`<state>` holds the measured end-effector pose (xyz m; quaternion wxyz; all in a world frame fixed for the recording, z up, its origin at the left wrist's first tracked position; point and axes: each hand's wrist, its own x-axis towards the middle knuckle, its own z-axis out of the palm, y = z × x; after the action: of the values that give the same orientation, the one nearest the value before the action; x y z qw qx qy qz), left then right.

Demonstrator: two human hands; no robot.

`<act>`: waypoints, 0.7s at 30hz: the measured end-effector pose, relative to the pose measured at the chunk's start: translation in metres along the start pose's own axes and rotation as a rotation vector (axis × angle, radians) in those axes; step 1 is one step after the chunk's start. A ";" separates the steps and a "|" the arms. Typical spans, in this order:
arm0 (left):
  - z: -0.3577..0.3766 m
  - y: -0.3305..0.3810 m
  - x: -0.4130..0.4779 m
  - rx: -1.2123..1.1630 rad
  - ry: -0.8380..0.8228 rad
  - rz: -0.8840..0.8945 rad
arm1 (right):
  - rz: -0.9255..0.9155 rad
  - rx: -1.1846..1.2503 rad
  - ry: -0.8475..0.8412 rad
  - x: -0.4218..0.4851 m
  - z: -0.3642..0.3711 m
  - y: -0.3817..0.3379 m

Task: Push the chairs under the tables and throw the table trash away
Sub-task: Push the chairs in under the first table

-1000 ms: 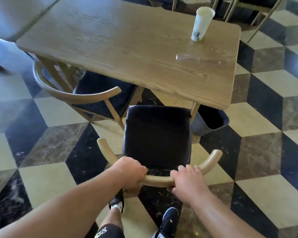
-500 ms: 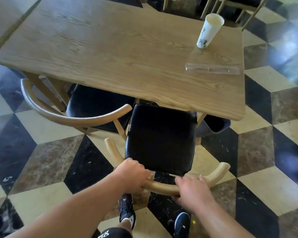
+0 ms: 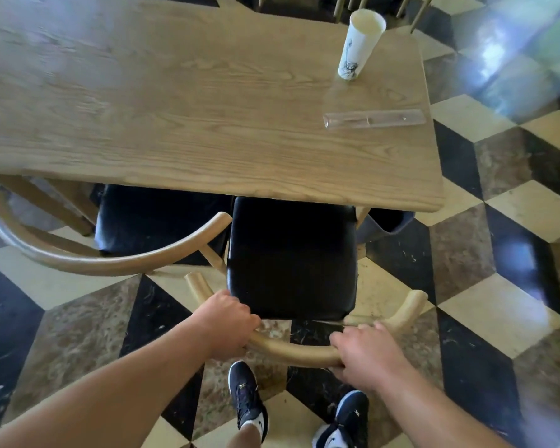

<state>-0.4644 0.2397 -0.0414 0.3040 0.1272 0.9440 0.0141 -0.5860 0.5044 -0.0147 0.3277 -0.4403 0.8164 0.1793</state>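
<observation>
The chair (image 3: 291, 260) has slid forward, its seat front now under the table (image 3: 188, 118).

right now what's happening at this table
A person grips the curved back of a chair with both hands, left hand and right hand, pushing it toward the table. The front of the seat is just under the table edge; most of it is not. A second chair stands to the left, partly under. A cup and a clear wrapper lie on the table, and a bin sits under its corner.

Glossy checkered marble floor (image 3: 485, 312), sunlit.
</observation>
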 end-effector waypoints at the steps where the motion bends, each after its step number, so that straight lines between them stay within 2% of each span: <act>1: 0.000 -0.001 -0.001 -0.005 -0.008 -0.004 | -0.011 -0.006 -0.005 0.002 -0.001 -0.001; 3: 0.005 -0.003 -0.005 -0.041 0.012 -0.026 | -0.019 -0.002 -0.011 0.003 -0.002 -0.005; 6: 0.017 -0.018 -0.011 -0.041 0.146 -0.042 | -0.015 0.082 -0.007 0.002 -0.003 -0.011; 8: 0.024 -0.047 -0.024 -0.034 0.178 -0.159 | -0.035 0.157 -0.020 0.004 -0.005 -0.022; 10: 0.031 -0.080 -0.042 -0.056 0.304 -0.286 | -0.064 0.198 -0.041 0.009 -0.008 -0.040; 14: 0.033 -0.124 -0.060 -0.146 0.450 -0.389 | -0.053 0.249 0.013 0.018 -0.007 -0.062; 16: 0.025 -0.144 -0.064 -0.300 0.400 -0.584 | -0.050 0.234 0.011 0.020 -0.007 -0.063; 17: 0.021 -0.155 -0.067 -0.369 0.302 -0.662 | -0.052 0.228 0.010 0.020 -0.007 -0.063; 19: 0.013 -0.169 -0.070 -0.406 0.054 -0.713 | -0.052 0.215 0.015 0.021 -0.006 -0.063; 21: 0.009 -0.174 -0.070 -0.375 -0.040 -0.705 | -0.046 0.210 0.023 0.021 -0.004 -0.064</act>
<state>-0.4448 0.0533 -0.0272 0.3266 -0.2619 0.9048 0.0786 -0.5424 0.4544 -0.0267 0.3665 -0.4242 0.8242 0.0801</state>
